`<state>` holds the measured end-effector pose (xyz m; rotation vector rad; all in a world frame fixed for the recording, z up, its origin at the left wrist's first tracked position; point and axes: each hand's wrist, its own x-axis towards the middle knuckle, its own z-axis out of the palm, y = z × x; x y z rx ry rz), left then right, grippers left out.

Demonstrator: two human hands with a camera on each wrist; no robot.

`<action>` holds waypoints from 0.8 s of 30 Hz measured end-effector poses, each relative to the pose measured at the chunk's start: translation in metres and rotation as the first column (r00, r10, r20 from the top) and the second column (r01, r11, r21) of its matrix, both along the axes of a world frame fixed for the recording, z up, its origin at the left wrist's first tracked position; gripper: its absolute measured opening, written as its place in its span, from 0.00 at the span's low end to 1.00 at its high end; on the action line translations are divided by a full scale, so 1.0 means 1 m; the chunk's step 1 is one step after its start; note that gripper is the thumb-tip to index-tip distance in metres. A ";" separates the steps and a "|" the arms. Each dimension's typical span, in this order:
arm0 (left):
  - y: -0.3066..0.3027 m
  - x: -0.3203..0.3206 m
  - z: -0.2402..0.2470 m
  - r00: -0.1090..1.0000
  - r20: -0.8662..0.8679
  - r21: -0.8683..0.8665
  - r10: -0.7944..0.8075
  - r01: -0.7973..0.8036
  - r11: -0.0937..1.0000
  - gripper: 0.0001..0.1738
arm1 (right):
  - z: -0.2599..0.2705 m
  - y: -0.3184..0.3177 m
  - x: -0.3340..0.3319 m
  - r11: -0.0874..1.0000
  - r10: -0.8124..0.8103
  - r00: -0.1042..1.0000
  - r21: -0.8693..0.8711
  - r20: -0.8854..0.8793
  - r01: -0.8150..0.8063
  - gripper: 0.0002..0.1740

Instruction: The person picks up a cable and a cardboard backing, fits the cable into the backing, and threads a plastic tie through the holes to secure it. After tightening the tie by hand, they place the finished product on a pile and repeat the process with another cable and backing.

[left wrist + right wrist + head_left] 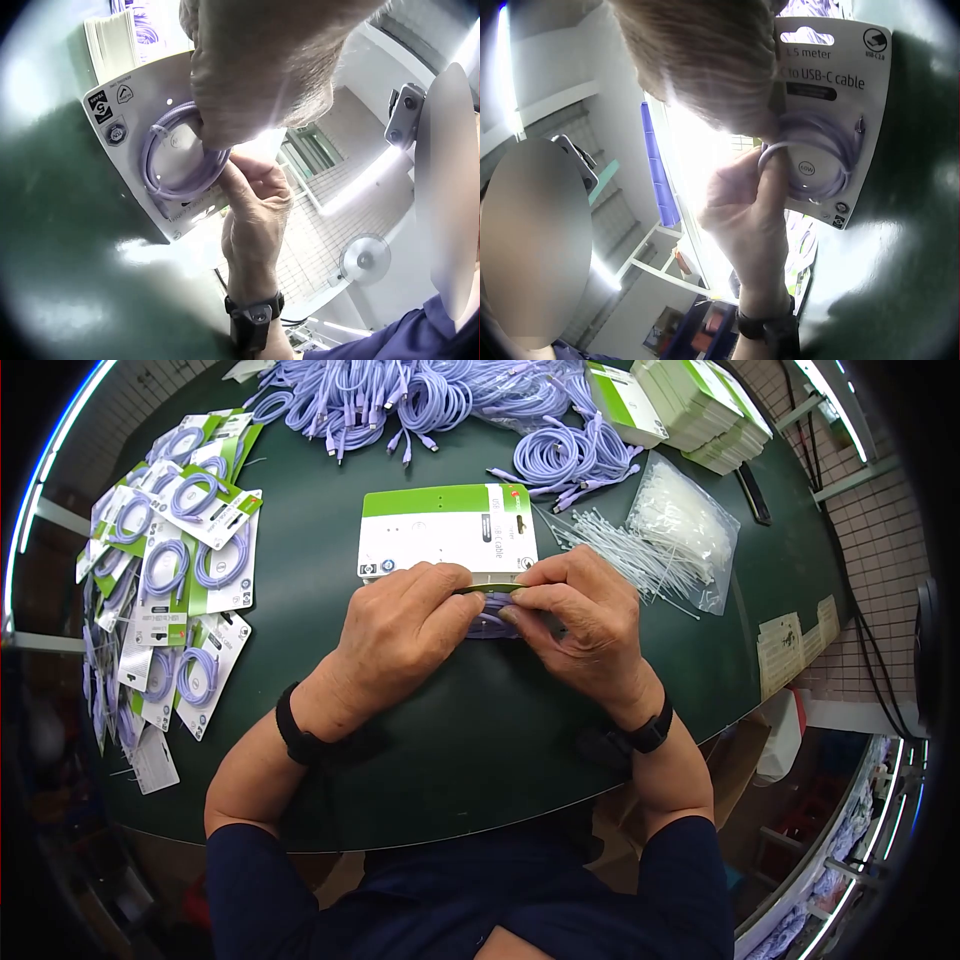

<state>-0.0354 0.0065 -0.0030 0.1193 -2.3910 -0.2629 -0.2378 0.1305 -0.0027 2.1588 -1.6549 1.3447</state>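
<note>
Between both hands, a packaging card [836, 101] printed "C to USB-C cable" is held up on edge over the table. A coiled lilac USB-C cable [154, 161] lies against its printed face, with a clear tie [159, 131] round the coil at one side. My left hand [410, 618] pinches the card and coil from the left. From the right, my right hand [585, 605] pinches them too, thumb on the coil side. In the head view the card shows only as a thin edge, and fingertips hide part of the coil.
A stack of blank cards [440, 530] lies just beyond the hands. Finished carded cables [165, 575] pile up at left. Loose lilac cables [430, 405] heap at the back. White zip ties [635, 560], their plastic bag [685, 525] and card stacks [690, 410] are at right.
</note>
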 end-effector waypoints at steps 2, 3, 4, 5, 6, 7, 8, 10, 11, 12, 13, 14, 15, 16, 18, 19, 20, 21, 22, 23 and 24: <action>0.000 -0.001 0.000 1.000 -0.006 0.007 0.008 -0.008 1.000 0.14 | 0.001 0.000 0.000 1.000 -0.004 1.000 0.002 -0.003 0.004 0.15; 0.000 -0.002 -0.001 1.000 -0.009 0.017 0.015 -0.014 1.000 0.14 | 0.001 0.000 0.000 1.000 -0.004 1.000 -0.003 -0.007 0.004 0.15; 0.000 -0.002 -0.002 1.000 -0.013 0.028 0.021 -0.021 0.999 0.13 | 0.001 0.000 0.000 1.000 0.000 1.000 0.002 -0.006 0.000 0.16; 0.000 -0.002 -0.004 1.000 -0.017 0.024 0.022 -0.021 0.999 0.13 | 0.000 0.000 -0.001 1.000 0.004 1.000 0.008 -0.005 -0.004 0.16; 0.000 -0.001 -0.006 1.000 -0.023 0.029 0.013 -0.013 1.000 0.12 | 0.000 0.000 -0.002 1.000 0.007 1.000 0.011 -0.006 -0.006 0.16; -0.001 -0.001 -0.007 1.000 -0.030 0.032 0.003 -0.002 0.999 0.10 | 0.001 0.000 -0.002 1.000 0.004 1.000 0.004 -0.011 -0.004 0.16; -0.002 -0.002 -0.006 0.999 -0.040 0.034 -0.012 0.013 0.999 0.08 | 0.001 0.000 -0.002 0.999 0.032 0.999 0.015 0.004 -0.032 0.16; -0.002 -0.001 -0.003 0.998 -0.060 0.029 -0.024 0.026 0.999 0.09 | 0.006 0.001 -0.007 0.997 0.072 0.997 0.037 0.026 -0.073 0.16; -0.001 -0.001 -0.002 0.997 -0.070 0.037 -0.027 0.030 0.999 0.09 | 0.010 0.003 -0.010 0.998 0.052 0.999 0.035 0.009 -0.052 0.16; 0.001 -0.002 -0.003 0.996 -0.081 0.048 -0.032 0.036 0.998 0.09 | 0.015 0.004 -0.012 1.000 0.024 0.995 0.012 0.097 -0.026 0.16; 0.001 -0.003 -0.002 0.994 -0.095 0.049 -0.051 0.056 0.997 0.09 | 0.019 0.005 -0.015 1.000 0.001 0.982 -0.009 0.186 0.001 0.15; 0.002 -0.003 0.001 0.995 -0.093 0.054 -0.044 0.049 0.997 0.10 | 0.022 0.007 -0.020 0.999 -0.015 0.961 -0.029 0.277 0.024 0.15; 0.002 -0.001 0.004 0.996 -0.087 0.059 -0.033 0.038 0.998 0.10 | 0.024 0.009 -0.029 0.999 -0.027 0.963 -0.026 0.267 0.035 0.15; 0.001 0.001 0.007 0.997 -0.079 0.063 -0.020 0.025 0.998 0.10 | 0.024 0.011 -0.042 0.987 -0.162 0.945 0.057 0.285 0.152 0.13; -0.001 0.005 0.016 0.997 -0.080 0.081 -0.015 0.021 0.996 0.10 | 0.021 0.015 -0.066 0.903 -0.422 0.858 0.223 0.294 0.367 0.10; -0.002 0.006 0.019 0.997 -0.077 0.097 0.000 0.008 0.995 0.10 | 0.016 0.017 -0.075 0.901 -0.427 0.856 0.221 0.291 0.374 0.10; -0.003 0.007 0.022 0.997 -0.073 0.112 0.015 -0.006 0.994 0.10 | 0.008 0.017 -0.085 0.867 -0.458 0.870 0.310 0.183 0.391 0.10; -0.005 0.007 0.023 0.997 -0.076 0.112 0.010 -0.001 0.994 0.10 | 0.000 0.018 -0.093 0.822 -0.474 0.877 0.393 0.072 0.412 0.09; -0.007 0.007 0.024 0.996 -0.091 0.157 0.016 -0.001 0.988 0.10 | -0.004 0.021 -0.098 0.769 -0.475 0.879 0.468 -0.038 0.436 0.09; -0.010 0.008 0.025 0.994 -0.103 0.202 0.028 -0.006 0.979 0.10 | -0.005 0.024 -0.101 0.771 -0.473 0.880 0.467 -0.038 0.434 0.09; -0.013 0.011 0.027 0.992 -0.113 0.244 0.051 -0.022 0.969 0.10 | -0.006 0.026 -0.102 0.738 -0.480 0.867 0.471 -0.137 0.483 0.09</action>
